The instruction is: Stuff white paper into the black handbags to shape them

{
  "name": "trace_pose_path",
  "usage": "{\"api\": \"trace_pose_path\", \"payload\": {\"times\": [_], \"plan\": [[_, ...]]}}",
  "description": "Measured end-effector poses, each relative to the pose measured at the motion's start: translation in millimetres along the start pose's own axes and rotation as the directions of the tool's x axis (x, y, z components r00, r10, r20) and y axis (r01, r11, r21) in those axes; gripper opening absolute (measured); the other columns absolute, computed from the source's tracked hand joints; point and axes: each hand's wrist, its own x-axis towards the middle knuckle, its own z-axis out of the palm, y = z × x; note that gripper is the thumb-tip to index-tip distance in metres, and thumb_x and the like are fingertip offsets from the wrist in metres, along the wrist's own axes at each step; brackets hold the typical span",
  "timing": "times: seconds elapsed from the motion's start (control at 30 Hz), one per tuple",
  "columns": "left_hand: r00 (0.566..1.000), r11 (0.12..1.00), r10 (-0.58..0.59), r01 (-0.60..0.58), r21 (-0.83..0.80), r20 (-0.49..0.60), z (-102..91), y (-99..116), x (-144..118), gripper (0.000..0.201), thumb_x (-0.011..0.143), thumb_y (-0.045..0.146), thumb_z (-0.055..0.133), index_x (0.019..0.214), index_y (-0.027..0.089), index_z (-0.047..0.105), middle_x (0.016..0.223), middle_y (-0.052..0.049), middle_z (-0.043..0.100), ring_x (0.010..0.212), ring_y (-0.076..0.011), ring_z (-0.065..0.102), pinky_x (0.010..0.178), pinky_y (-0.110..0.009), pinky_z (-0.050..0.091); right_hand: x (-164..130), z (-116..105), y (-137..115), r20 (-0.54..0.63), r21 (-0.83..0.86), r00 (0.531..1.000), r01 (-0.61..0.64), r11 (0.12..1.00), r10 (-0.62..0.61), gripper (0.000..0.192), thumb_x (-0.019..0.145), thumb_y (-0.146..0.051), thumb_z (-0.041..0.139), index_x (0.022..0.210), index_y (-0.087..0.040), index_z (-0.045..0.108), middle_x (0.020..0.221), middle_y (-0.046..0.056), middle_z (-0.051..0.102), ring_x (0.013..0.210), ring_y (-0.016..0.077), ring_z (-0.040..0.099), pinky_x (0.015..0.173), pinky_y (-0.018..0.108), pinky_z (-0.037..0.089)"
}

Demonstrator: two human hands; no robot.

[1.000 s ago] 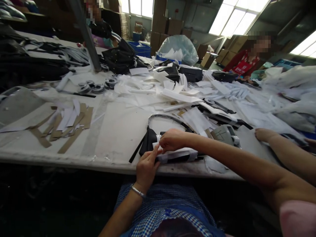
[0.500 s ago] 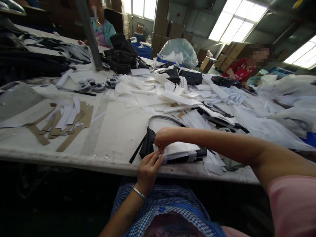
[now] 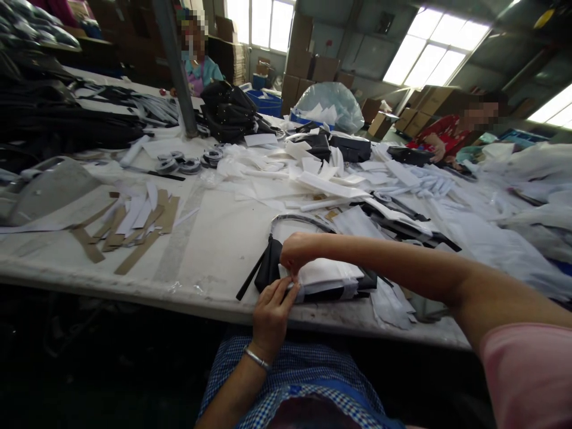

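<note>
At the near edge of the long white table [image 3: 214,244], I had the black, loop-handled bag [image 3: 269,268] under a thin white sheet [image 3: 330,273].
My bare left hand [image 3: 271,310] rested its fingertips on the sheet; my right hand [image 3: 298,251] curled narrowly against them. What either gripped, I couldn't tell remotely.

On the white-covered tabletop [image 3: 218,238], a black bag [image 3: 269,268] lies near the front edge, with a white sheet [image 3: 333,273] over its front and a curved handle in clear wrapping [image 3: 304,220] arching behind. The left hand [image 3: 270,307], fingers extended, touches the sheet's near-left corner; the curled right hand [image 3: 298,253] meets it there, its exact grip hidden. Well to the left lie brown and white flat strips [image 3: 145,223]; behind them, grey tape rolls [image 3: 190,166]. Across the tabletop, a co-worker in red [image 3: 449,134] has hands near another black bag [image 3: 409,155].
</note>
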Motion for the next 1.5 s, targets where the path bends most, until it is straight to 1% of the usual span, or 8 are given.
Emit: {"api": "trace_pose_path", "payload": {"times": [0.23, 0.47, 0.63, 0.77, 0.87, 0.97, 1.27, 1.5], "plan": [[0.999, 0.999, -0.031, 0.032, 0.025, -0.028, 5.8, -1.2, -1.4, 0.043, 0.086, 0.012, 0.066, 0.126, 0.026, 0.065, 0.122, -0.005, 0.067, 0.110, -0.0222, 0.061, 0.096, -0.037, 0.054, 1.1, 2.1, 21.9, -0.033, 0.164, 0.998, -0.038, 0.986, 0.044, 0.033, 0.070, -0.051, 0.082, 0.088, -0.023, 0.077, 0.081, -0.002, 0.074, 0.065, 0.0125, 0.057, 0.058, 0.025, 0.026], [0.999, 0.999, -0.048, 0.048, 0.013, -0.022, 6.7, -1.5, -1.5, 0.046, 0.085, 0.011, 0.066, 0.128, 0.027, 0.063, 0.122, -0.004, 0.067, 0.110, -0.0218, 0.060, 0.095, -0.036, 0.055, 15.9, 25.0, 62.3, -0.160, 0.413, 0.983, -0.018, 0.910, 0.092, 0.039, 0.066, -0.051, 0.084, 0.084, -0.019, 0.072, 0.069, -0.005, 0.067, 0.060, 0.0102, 0.052, 0.056, 0.023, 0.030], [0.999, 0.999, -0.032, 0.033, 0.019, -0.042, 5.8, -1.6, -1.0, 0.045, 0.086, 0.011, 0.066, 0.128, 0.027, 0.064, 0.121, -0.004, 0.068, 0.109, -0.0218, 0.061, 0.093, -0.036, 0.056, 17.0, 28.6, 81.2, -0.173, 0.519, 0.961, -0.095, 0.849, 0.214, 0.031, 0.069, -0.045, 0.081, 0.082, -0.017, 0.074, 0.068, -0.003, 0.068, 0.063, 0.0121, 0.056, 0.061, 0.022, 0.037], [0.998, 1.000, -0.004, 0.005, 0.014, -0.066, 6.2, -2.9, -0.3, 0.042, 0.088, 0.013, 0.064, 0.127, 0.027, 0.064, 0.121, -0.004, 0.069, 0.108, -0.0213, 0.061, 0.093, -0.035, 0.055, -3.4, 31.4, 73.7, -0.299, 0.537, 0.864, -0.198, 0.820, 0.404, 0.030, 0.088, -0.042, 0.063, 0.098, -0.018, 0.076, 0.091, 0.006, 0.075, 0.082, 0.0201, 0.065, 0.074, 0.027, 0.043], [0.995, 0.999, 0.045, -0.044, 0.012, -0.084, 9.4, -5.7, -2.3, 0.043, 0.090, 0.012, 0.061, 0.130, 0.026, 0.062, 0.127, -0.003, 0.067, 0.112, -0.0217, 0.061, 0.096, -0.037, 0.052, -17.1, 48.8, 48.8, -0.325, 0.569, 0.850, -0.174, 0.804, 0.414, 0.049, 0.089, -0.055, 0.059, 0.123, -0.021, 0.068, 0.117, 0.008, 0.072, 0.101, 0.0245, 0.065, 0.085, 0.029, 0.045], [0.986, 0.992, 0.124, -0.124, 0.006, -0.110, 13.3, -10.5, -5.3, 0.045, 0.091, 0.010, 0.059, 0.135, 0.024, 0.058, 0.129, -0.002, 0.067, 0.116, -0.0220, 0.060, 0.098, -0.038, 0.050, -19.9, 68.3, 29.6, -0.311, 0.604, 0.859, -0.151, 0.783, 0.406, 0.072, 0.078, -0.069, 0.065, 0.130, -0.020, 0.065, 0.128, 0.012, 0.066, 0.110, 0.0298, 0.062, 0.090, 0.032, 0.044], [0.983, 0.989, 0.141, -0.146, -0.028, -0.119, 13.5, -14.0, -1.6, 0.046, 0.090, 0.008, 0.061, 0.134, 0.024, 0.058, 0.125, 0.000, 0.070, 0.113, -0.0207, 0.062, 0.093, -0.037, 0.051, -0.8, 61.6, 66.7, 0.014, 0.888, 0.961, -0.139, 0.439, 0.277, 0.053, 0.069, -0.063, 0.075, 0.095, -0.017, 0.077, 0.088, 0.002, 0.073, 0.084, 0.0176, 0.063, 0.074, 0.024, 0.044], [0.981, 0.988, 0.150, -0.154, -0.028, -0.120, 12.5, -13.9, -0.5, 0.045, 0.091, 0.009, 0.060, 0.133, 0.024, 0.059, 0.124, -0.001, 0.070, 0.111, -0.0211, 0.063, 0.091, -0.037, 0.052, 14.6, 44.8, 70.1, 0.061, 0.871, 0.938, -0.217, 0.440, 0.342, 0.031, 0.070, -0.042, 0.080, 0.088, -0.017, 0.079, 0.082, 0.004, 0.075, 0.076, 0.0181, 0.065, 0.072, 0.027, 0.048]]}}
